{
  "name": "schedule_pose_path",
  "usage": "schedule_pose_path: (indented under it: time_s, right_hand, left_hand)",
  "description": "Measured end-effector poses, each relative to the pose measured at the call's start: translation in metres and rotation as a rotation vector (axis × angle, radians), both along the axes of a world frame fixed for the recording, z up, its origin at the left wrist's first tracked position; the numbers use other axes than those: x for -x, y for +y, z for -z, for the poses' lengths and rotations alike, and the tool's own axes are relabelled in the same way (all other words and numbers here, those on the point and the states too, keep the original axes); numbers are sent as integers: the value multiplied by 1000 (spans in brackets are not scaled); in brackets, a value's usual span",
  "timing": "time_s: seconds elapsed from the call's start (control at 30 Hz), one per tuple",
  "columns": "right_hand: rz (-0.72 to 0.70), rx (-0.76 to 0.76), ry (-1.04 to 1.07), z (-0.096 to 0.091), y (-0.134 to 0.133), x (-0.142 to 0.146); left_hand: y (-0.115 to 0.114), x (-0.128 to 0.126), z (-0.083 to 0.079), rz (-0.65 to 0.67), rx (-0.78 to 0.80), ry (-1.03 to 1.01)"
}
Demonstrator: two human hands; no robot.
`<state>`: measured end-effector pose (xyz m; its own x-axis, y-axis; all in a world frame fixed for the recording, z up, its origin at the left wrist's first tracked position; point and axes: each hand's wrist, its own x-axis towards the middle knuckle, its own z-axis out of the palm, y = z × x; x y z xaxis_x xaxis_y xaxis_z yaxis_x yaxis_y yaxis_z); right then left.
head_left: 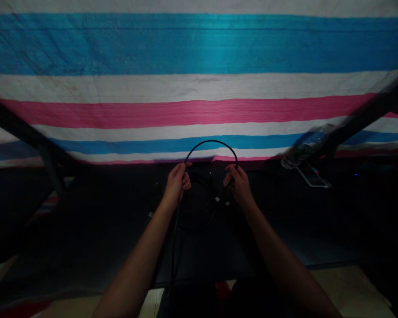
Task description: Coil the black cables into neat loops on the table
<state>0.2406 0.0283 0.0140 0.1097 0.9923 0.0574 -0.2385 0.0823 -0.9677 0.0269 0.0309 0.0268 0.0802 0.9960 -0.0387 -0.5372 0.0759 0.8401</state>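
Note:
A thin black cable (211,141) arches upward between my two hands. My left hand (178,182) is closed round one side of the arch, and from it the cable hangs down past the dark surface's front edge. The other side of the arch is pinched in my right hand (238,180), fingers curled. Between and below the hands, a coil of black cable (199,226) lies on the dark surface, hard to make out in the dim light. Small white pieces, perhaps tags or connectors (217,199), show near its right side.
Behind the dark surface (96,221) hangs a striped blue, white and pink sheet (152,112). A clear plastic bottle (305,148) leans at the right near a white-edged frame (311,180). Dark slanted bars (23,128) stand at both sides. Pale floor (348,287) shows below.

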Motion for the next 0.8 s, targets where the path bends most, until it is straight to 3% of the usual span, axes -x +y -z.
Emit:
schedule_pose_path:
  time_s: [0.17,0.37,0.5,0.67,0.73,0.8]
  right_hand:
    - [77,-88,13,5,-4,6]
    - [69,-124,142,-11,-5,-6]
    - [-105,-28,213,-23,-8,-16]
    - [-420,77,71,-24,-10,-16]
    - [-418,82,48,-21,-10,-15]
    - [-278,34,56,-18,-9,-16]
  left_hand:
    - [-2,-4,-1,37,5,-52]
    - [-3,3,-6,148,26,-134]
    - [-3,5,-7,219,44,-178]
    - [-1,4,-1,190,38,-181]
    - [0,4,1,165,35,-163]
    - [1,4,2,140,30,-132]
